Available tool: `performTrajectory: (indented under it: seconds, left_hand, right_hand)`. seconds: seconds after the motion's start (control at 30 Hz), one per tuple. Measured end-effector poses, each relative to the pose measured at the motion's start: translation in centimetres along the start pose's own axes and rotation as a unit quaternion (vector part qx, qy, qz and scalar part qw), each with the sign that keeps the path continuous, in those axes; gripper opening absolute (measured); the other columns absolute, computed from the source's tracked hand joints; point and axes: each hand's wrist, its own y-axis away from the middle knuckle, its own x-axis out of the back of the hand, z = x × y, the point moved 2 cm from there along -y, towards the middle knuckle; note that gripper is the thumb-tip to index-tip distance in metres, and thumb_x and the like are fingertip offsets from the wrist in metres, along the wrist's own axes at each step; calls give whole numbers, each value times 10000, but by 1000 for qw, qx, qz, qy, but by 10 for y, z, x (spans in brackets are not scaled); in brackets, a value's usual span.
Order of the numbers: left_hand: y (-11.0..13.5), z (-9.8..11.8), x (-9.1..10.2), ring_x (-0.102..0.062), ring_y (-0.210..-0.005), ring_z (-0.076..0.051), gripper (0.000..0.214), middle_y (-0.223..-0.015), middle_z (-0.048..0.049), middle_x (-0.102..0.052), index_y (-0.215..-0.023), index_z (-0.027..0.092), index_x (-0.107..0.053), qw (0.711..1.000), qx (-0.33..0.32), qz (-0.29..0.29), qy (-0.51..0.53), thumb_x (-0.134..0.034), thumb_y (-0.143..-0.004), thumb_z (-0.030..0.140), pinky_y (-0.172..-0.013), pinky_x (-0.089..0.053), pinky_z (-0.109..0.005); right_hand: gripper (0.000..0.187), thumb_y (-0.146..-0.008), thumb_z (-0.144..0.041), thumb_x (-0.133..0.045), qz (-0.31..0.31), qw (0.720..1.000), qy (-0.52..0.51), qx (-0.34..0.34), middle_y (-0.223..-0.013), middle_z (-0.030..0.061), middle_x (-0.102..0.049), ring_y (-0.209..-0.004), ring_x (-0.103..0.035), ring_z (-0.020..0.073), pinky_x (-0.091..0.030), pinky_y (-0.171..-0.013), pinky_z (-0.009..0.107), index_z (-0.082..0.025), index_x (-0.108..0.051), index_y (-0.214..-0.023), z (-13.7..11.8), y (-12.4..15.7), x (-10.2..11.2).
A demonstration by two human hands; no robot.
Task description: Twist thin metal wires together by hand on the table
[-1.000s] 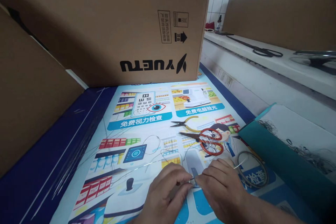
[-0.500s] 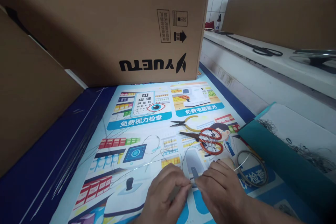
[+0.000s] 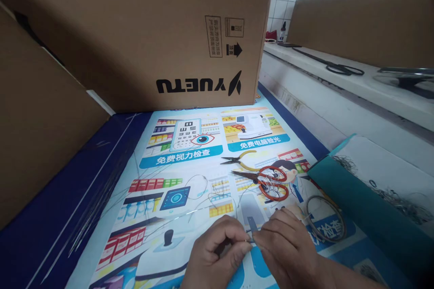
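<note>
My left hand (image 3: 217,253) and my right hand (image 3: 288,250) meet at the bottom centre, fingertips pinched together on a thin metal wire (image 3: 249,240). The wire is fine and mostly hidden between the fingers. Both hands rest over a colourful printed poster (image 3: 190,153) that covers the table. Just beyond my right hand lie red-handled scissors (image 3: 271,183) and yellow-handled pliers (image 3: 242,159). A coil of wire (image 3: 325,219) sits right of my right hand. Loose wire strands (image 3: 200,189) curl across the poster ahead of my left hand.
A large cardboard box (image 3: 169,31) printed YUETU stands at the back, another cardboard sheet (image 3: 40,113) leans at the left. A teal-edged box (image 3: 373,180) with tangled wire bits lies at the right. Black scissors (image 3: 344,68) rest on the white ledge beyond.
My hands have stayed in place. The left fingers have curled tighter and the pinch has shifted slightly lower on the poster.
</note>
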Motion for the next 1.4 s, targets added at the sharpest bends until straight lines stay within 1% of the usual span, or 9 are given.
performTrajectory:
  seconds: [0.17, 0.43, 0.63, 0.83, 0.9, 0.93, 1.1, 1.23, 1.4]
  left_hand:
    - [1, -4, -3, -534, -682, -133, 131, -729, -18, -593, -770, 171, -651, 995, 77, 12, 61, -679, -756, 298, -636, -435, -224]
    - [-1, -6, -3, -521, -702, -138, 154, -739, -15, -584, -780, 172, -647, 993, 98, 3, 64, -664, -763, 323, -657, -422, -231]
    - [-2, -3, -2, -472, -669, -128, 201, -701, -5, -542, -744, 159, -614, 991, 120, -27, 55, -610, -806, 350, -624, -394, -224]
    - [-6, -6, -3, -440, -583, -109, 266, -593, 18, -504, -664, 156, -550, 968, 192, 53, 151, -609, -795, 379, -578, -374, -217]
    - [-7, -6, -3, -443, -575, -103, 241, -599, 19, -512, -674, 157, -543, 955, 210, 69, 197, -610, -798, 353, -575, -369, -215]
    - [-8, -6, -3, -443, -576, -102, 236, -605, 18, -513, -678, 158, -540, 950, 216, 64, 216, -611, -797, 349, -573, -363, -215]
    - [-7, -8, -3, -421, -614, -113, 262, -619, 12, -504, -683, 152, -540, 962, 194, -41, 189, -604, -806, 375, -606, -341, -236]
    - [-7, -11, -1, -388, -613, -107, 255, -615, 26, -470, -700, 157, -524, 967, 195, -66, 147, -589, -819, 373, -594, -313, -229]
    - [-7, -8, 0, -367, -616, -106, 246, -640, 32, -433, -697, 166, -499, 978, 173, -79, 89, -569, -824, 366, -577, -310, -217]
  right_hand:
    - [200, -899, -99, -413, -24, 992, 85, 94, -669, 61, -639, -627, -563, 178, -407, -635, 349, -107, -613, -897, -1, -4, 11]
    - [299, -900, -73, -363, -73, 967, 155, 187, -759, 71, -678, -643, -568, 181, -387, -610, 359, -96, -661, -892, -1, -12, 21]
    - [305, -902, -76, -362, -96, 961, 173, 194, -782, 69, -666, -668, -587, 187, -396, -636, 365, -109, -664, -909, -2, -12, 20]
    - [203, -908, -140, -456, -74, 969, 142, 187, -753, 13, -667, -639, -565, 131, -400, -587, 288, -169, -656, -894, -11, -8, 17]
    - [170, -896, -183, -491, -119, 980, 94, 125, -603, -4, -608, -555, -526, 133, -401, -550, 284, -180, -622, -788, -10, -4, 7]
    - [206, -894, -223, -499, -87, 990, 71, 83, -531, -12, -560, -508, -497, 139, -386, -514, 286, -184, -588, -712, -8, -3, 4]
    - [185, -945, -297, -437, -45, 993, -82, -71, -822, 63, -650, -736, -575, 171, -467, -642, 276, -168, -552, -1010, 7, 5, -8]
    - [143, -897, -144, -493, -55, 970, -215, -96, -824, 50, -626, -745, -569, 156, -479, -666, 268, -179, -563, -1017, 12, 5, -6]
    - [159, -856, -84, -541, -78, 956, -252, -131, -842, 56, -622, -763, -574, 154, -472, -675, 267, -177, -587, -976, 14, 4, -10]
